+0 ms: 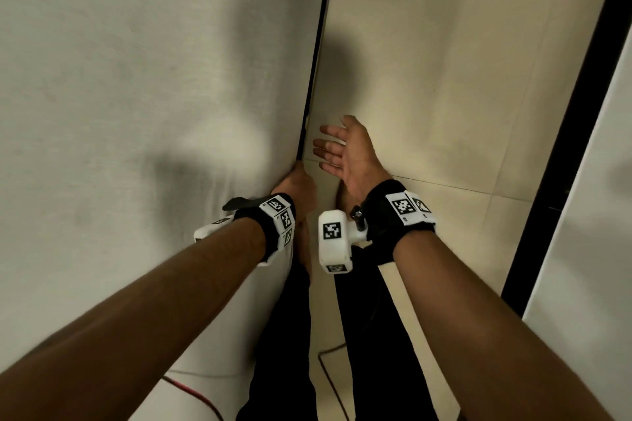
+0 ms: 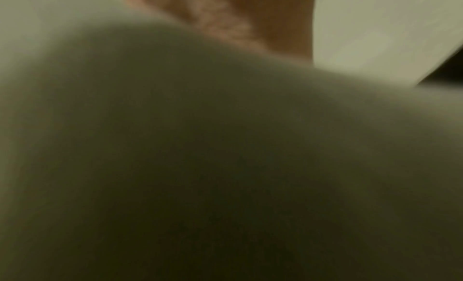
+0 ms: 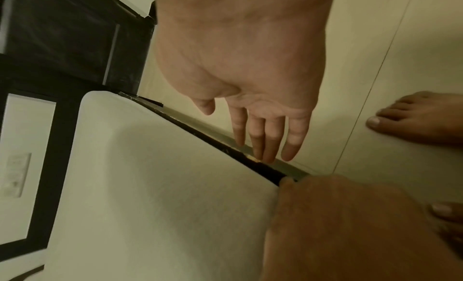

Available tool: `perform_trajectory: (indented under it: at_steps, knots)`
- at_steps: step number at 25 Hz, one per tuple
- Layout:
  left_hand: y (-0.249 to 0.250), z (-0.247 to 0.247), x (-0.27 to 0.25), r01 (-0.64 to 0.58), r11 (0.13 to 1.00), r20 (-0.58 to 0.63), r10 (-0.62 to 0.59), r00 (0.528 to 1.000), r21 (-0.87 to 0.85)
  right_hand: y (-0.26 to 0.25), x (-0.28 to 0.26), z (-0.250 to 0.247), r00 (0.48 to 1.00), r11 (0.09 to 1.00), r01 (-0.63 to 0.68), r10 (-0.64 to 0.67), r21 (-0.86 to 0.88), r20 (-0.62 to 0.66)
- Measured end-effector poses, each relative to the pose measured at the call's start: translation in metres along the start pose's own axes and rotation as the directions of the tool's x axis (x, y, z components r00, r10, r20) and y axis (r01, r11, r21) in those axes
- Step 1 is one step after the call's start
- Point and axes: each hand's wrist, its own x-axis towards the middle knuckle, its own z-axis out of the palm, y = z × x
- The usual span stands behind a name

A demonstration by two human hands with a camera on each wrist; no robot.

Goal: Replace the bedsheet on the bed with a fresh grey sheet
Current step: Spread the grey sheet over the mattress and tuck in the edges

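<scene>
A pale grey sheet (image 1: 136,79) covers the mattress on the left, lightly creased. The bed's dark frame edge (image 1: 316,55) runs along its right side. My left hand (image 1: 295,188) is pressed down against the mattress side at the frame, and its fingers are hidden behind the cloth. The right wrist view shows the back of this left hand (image 3: 338,226) with one fingertip at the dark gap beside the sheet (image 3: 162,186). Blurred sheet (image 2: 225,166) fills the left wrist view. My right hand (image 1: 342,150) hovers just right of the frame, holding nothing, with its fingers (image 3: 258,138) straight and spread.
Cream floor tiles (image 1: 444,79) lie right of the bed. A black door frame (image 1: 564,113) and a white panel (image 1: 598,215) bound them. My bare feet (image 3: 413,123) stand beside the bed. A red cable (image 1: 191,393) and a black cable (image 1: 328,362) lie on the floor.
</scene>
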Motion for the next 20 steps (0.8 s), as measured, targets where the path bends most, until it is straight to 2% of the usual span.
perform_trajectory:
  at_steps: [1,2,3,5,6,8,10,12,15,18,20]
  knots:
    - [0.006,-0.004,-0.005,0.028,0.997,0.009,-0.028,1.000,0.078,0.006,-0.006,-0.006,1.000,1.000,0.006,-0.006,-0.010,-0.006]
    - [0.013,0.002,-0.010,-0.021,0.983,-0.023,0.025,0.999,0.181,0.013,-0.010,-0.011,1.000,1.000,0.002,-0.002,-0.003,-0.018]
    - [0.026,0.009,-0.018,-0.058,0.977,-0.009,0.062,0.998,0.203,0.021,-0.015,-0.013,1.000,1.000,-0.007,0.007,0.003,-0.024]
    - [0.051,0.034,-0.037,-0.069,0.977,-0.083,0.087,0.993,0.201,0.037,-0.025,-0.014,0.999,1.000,-0.030,0.030,0.001,-0.024]
    - [0.064,0.047,-0.050,-0.031,0.973,-0.094,0.053,0.994,0.227,0.047,-0.030,-0.013,0.999,0.999,-0.037,0.037,-0.009,-0.016]
    - [0.093,0.072,-0.074,0.029,0.918,-0.067,-0.003,0.998,0.396,0.068,-0.039,-0.006,0.998,0.998,-0.055,0.055,-0.030,-0.002]
    - [0.110,0.088,-0.081,0.082,0.897,-0.039,-0.072,0.997,0.434,0.089,-0.046,0.003,0.997,0.996,-0.072,0.073,-0.048,0.012]
    - [0.115,0.090,-0.070,0.152,0.905,-0.016,-0.158,0.987,0.396,0.108,-0.049,0.011,0.996,0.995,-0.085,0.086,-0.056,0.015]
    - [0.131,0.096,-0.048,0.240,0.944,-0.040,-0.237,0.971,0.227,0.127,-0.049,0.022,0.993,0.993,-0.113,0.114,-0.043,0.029]
    - [0.143,0.104,-0.033,0.274,0.937,0.008,-0.283,0.959,0.216,0.138,-0.045,0.022,0.992,0.992,-0.124,0.125,-0.032,0.026]
    - [0.150,0.117,-0.023,0.241,0.950,0.049,-0.255,0.966,0.197,0.147,-0.043,0.021,0.990,0.990,-0.131,0.133,-0.043,0.051]
